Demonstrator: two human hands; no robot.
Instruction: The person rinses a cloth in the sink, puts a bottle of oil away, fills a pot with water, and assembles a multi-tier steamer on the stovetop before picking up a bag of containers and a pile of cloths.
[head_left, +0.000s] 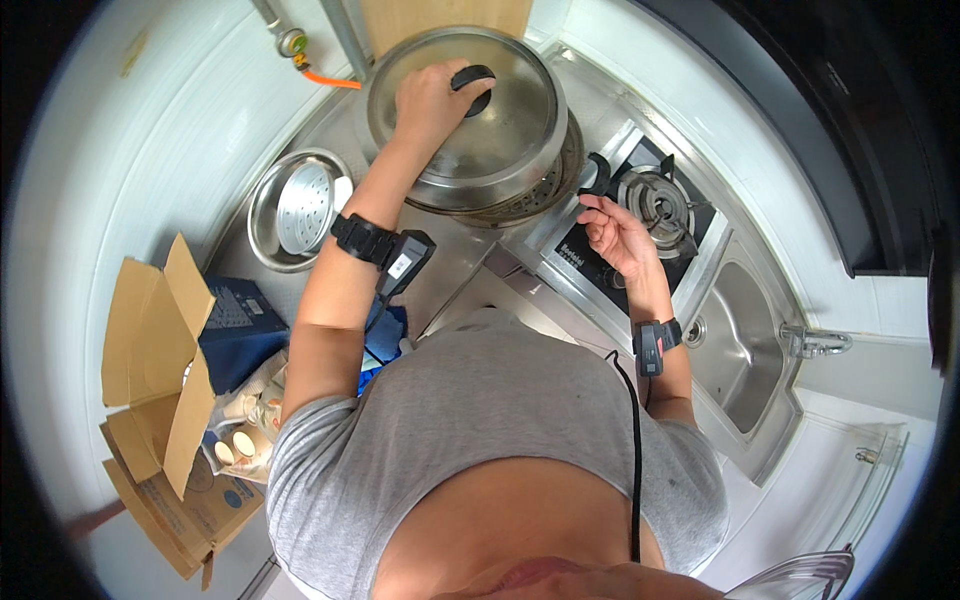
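My left hand (431, 101) grips the black knob handle of a large round stainless-steel lid (510, 142). The lid sits off-centre above a steamer pot (574, 154); past its lower right rim a perforated steamer plate (544, 191) shows. Whether the lid touches the pot there I cannot tell. Beside the pot's black side handle (598, 174), my right hand (616, 234) is held palm up with loosely bent fingers and nothing in it. Behind that hand is a gas hob (600, 259) with a single burner (660, 206).
A metal basin (259, 217) holding a perforated steamer insert (304, 206) stands left on the steel counter. Open cardboard boxes (135, 330) and a dark blue box (244, 326) are nearer. Right lies a sink (739, 337) with a tap (814, 341). An orange gas hose (330, 79) runs behind the pot.
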